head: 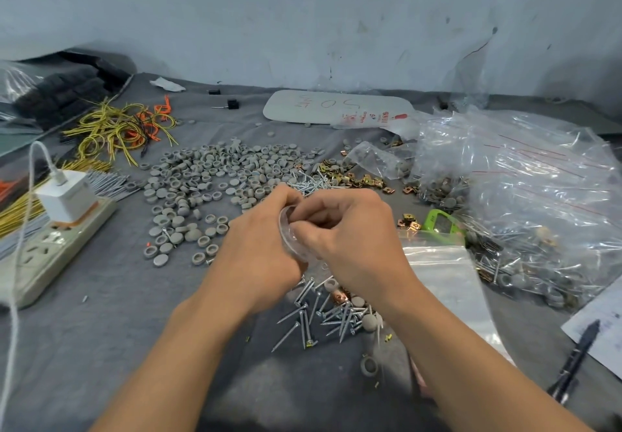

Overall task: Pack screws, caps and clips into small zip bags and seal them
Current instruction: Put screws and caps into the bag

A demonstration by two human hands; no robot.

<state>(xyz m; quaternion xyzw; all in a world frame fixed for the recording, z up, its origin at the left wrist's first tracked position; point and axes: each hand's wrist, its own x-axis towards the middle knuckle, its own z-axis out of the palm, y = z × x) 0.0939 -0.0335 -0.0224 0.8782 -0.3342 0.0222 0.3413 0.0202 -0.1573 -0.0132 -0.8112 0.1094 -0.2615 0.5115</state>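
A small clear zip bag [292, 239] is held between both hands at the centre of the table. My left hand [259, 246] grips its left side with curled fingers. My right hand [350, 233] pinches its top edge from the right. Below the hands lies a small heap of silver screws [323, 313] with a few grey caps and copper clips [340, 297]. Behind the hands spreads a wide scatter of grey caps [208, 182]. More screws [311, 182] and brass clips [350, 175] lie beyond the fingers. What the bag contains is hidden by the fingers.
A stack of empty zip bags [447, 283] lies right of my forearm. A big bag of filled packets [538, 202] fills the right side. A power strip with a white charger [64, 202] sits at left, coloured wire ties [124, 128] behind it. A pen [575, 361] lies on paper at the right edge.
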